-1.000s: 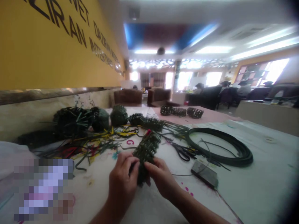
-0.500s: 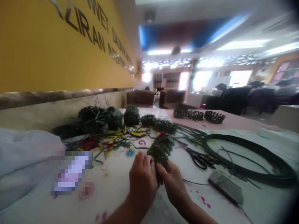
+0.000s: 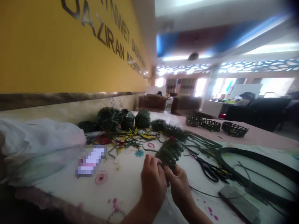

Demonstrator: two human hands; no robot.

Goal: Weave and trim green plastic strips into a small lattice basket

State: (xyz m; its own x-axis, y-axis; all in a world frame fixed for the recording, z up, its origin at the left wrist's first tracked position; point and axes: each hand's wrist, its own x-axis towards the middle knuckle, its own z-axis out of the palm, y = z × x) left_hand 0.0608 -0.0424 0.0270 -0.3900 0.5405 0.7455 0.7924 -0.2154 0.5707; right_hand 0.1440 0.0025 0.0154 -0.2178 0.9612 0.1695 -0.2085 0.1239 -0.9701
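Note:
A small dark green woven basket (image 3: 170, 151) is held above the white patterned tablecloth, tilted. My left hand (image 3: 153, 174) is closed on its lower left side, fingers curled. On the lower right side, my right hand (image 3: 178, 183) pinches the basket's edge, its thumb close to the left fingers. A thin dark strand (image 3: 203, 192) runs from near my right hand toward a grey block (image 3: 238, 203). Black-handled scissors (image 3: 210, 169) lie right of the basket. The part of the basket under my fingers is hidden.
A coil of dark green strip (image 3: 259, 186) lies at the right. Behind the hands are yellow and green scraps (image 3: 133, 133) and several woven baskets (image 3: 143, 119). White cloth (image 3: 44, 137) lies at the left, near a pixelated flat object (image 3: 91, 160). A person (image 3: 246, 99) is in the background.
The view has turned left, so the hands, basket and table items appear further right and slightly lower. Both hands still hold the basket in much the same way.

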